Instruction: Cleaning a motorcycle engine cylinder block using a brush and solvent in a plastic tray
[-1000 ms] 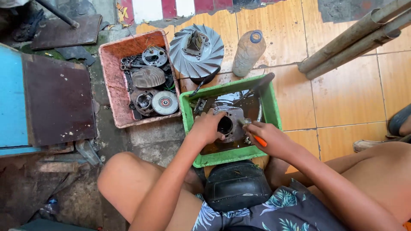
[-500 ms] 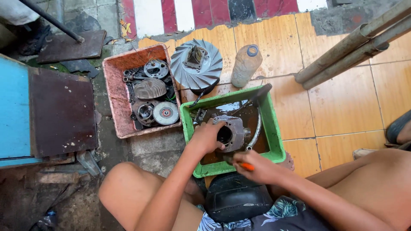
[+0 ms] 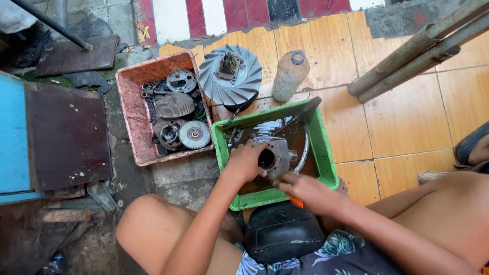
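Observation:
A grey metal engine cylinder [image 3: 277, 153] with a round bore lies in dark liquid inside a green plastic tray [image 3: 323, 147]. My left hand [image 3: 245, 162] grips the cylinder's left side. My right hand [image 3: 305, 191] is closed around an orange-handled tool [image 3: 295, 201] at the tray's near edge, its working end pointing at the cylinder. A curved metal piece [image 3: 304, 153] rests along the tray's right side. A black rounded seat [image 3: 282, 231] sits between my knees, just below the tray.
A pink tray [image 3: 130, 114] of dirty engine parts stands left of the green one. Behind are a finned grey pulley [image 3: 230, 76] and a plastic bottle [image 3: 289, 75]. Bamboo poles [image 3: 412, 56] lie at the upper right. A blue box with a rusty plate [image 3: 66, 135] stands at left.
My right hand with the orange-handled tool has drawn back from the cylinder toward the tray's near edge. My left hand stays on the cylinder. The view has shifted slightly.

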